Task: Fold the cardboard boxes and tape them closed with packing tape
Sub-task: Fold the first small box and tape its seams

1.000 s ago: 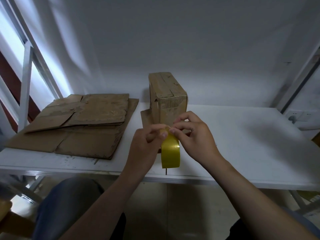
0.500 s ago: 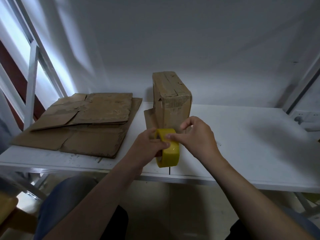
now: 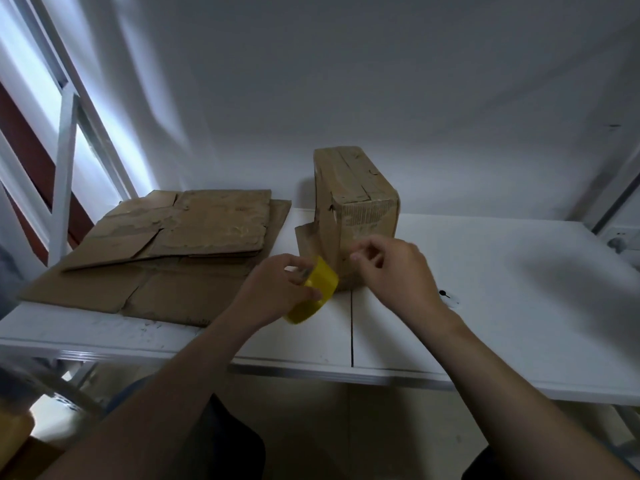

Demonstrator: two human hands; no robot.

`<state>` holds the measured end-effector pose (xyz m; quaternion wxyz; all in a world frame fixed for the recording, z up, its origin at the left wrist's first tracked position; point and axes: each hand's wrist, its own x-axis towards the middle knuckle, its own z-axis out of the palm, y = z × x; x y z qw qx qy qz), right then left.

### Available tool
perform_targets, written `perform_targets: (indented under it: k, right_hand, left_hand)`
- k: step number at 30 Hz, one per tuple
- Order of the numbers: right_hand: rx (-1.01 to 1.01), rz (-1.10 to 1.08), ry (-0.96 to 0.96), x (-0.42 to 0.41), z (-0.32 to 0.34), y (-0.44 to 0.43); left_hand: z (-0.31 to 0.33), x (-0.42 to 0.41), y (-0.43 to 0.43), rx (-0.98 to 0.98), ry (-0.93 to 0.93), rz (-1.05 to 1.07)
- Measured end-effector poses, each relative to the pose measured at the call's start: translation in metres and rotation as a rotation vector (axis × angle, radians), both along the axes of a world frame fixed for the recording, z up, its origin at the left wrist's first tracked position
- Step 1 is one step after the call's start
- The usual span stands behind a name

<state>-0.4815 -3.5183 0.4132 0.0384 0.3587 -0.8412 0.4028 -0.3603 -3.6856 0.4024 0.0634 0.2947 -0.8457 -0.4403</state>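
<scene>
- A white tabletop carries everything.
- Flattened brown cardboard sheets lie stacked at its left edge; they look light and bendy, best lifted by their edges.
- A folded brown cardboard box stands upright mid-tabletop, worn and probably easily crushed.
- The right hand pinches its fingertips together beside the box; I cannot tell whether tape lies between them.
- The left hand grips a yellow packing-tape roll.
</scene>
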Motion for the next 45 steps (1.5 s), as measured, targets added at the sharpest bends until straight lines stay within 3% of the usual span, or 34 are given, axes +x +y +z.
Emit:
perform_targets:
  k: [2,4,11,13,16,18,22,26,30,32,36,40,45]
  right_hand:
    - [-0.016,-0.030,0.137,-0.015,0.003,-0.004]
    - [-0.012,-0.064,0.179,-0.032,0.003,-0.010]
    - [-0.086,-0.147,0.056,-0.077,0.007,-0.029]
    - [-0.123,-0.145,-0.046,-0.091,0.011,-0.034]
    - [-0.137,-0.118,-0.285,-0.110,0.016,-0.039]
    - [-0.101,-0.076,-0.406,-0.115,0.018,-0.039]
    - [-0.115,-0.038,-0.441,-0.114,0.016,-0.037]
    - [-0.272,-0.006,-0.409,-0.119,0.024,-0.023]
    - [-0.398,0.152,-0.406,-0.114,0.040,-0.005]
    - [-0.430,0.150,-0.419,-0.108,0.054,0.000]
    - [-0.488,0.104,-0.632,-0.102,0.060,0.002]
    - [-0.526,0.104,-0.726,-0.098,0.049,0.006]
    - [-0.562,0.209,-0.678,-0.105,0.042,0.023]
  left_hand:
    - [-0.009,-0.007,-0.017,-0.173,-0.127,-0.022]
    - [-0.020,-0.012,-0.031,-0.211,-0.210,0.000]
    - [-0.053,-0.035,-0.045,-0.230,-0.450,-0.071]
    - [-0.038,-0.051,-0.048,-0.205,-0.352,-0.072]
    - [0.013,-0.083,-0.043,-0.073,0.108,0.068]
    - [0.040,-0.106,-0.036,0.071,0.248,0.116]
    - [0.053,-0.135,-0.015,0.285,0.241,0.102]
    - [0.060,-0.141,-0.008,0.308,0.412,0.056]
    - [0.075,-0.128,-0.013,0.193,0.561,-0.069]
    - [0.087,-0.122,-0.009,0.206,0.568,-0.096]
    - [0.097,-0.114,0.008,0.404,0.490,-0.037]
    - [0.093,-0.108,0.021,0.562,0.451,0.001]
    - [0.089,-0.105,0.013,0.418,0.530,0.002]
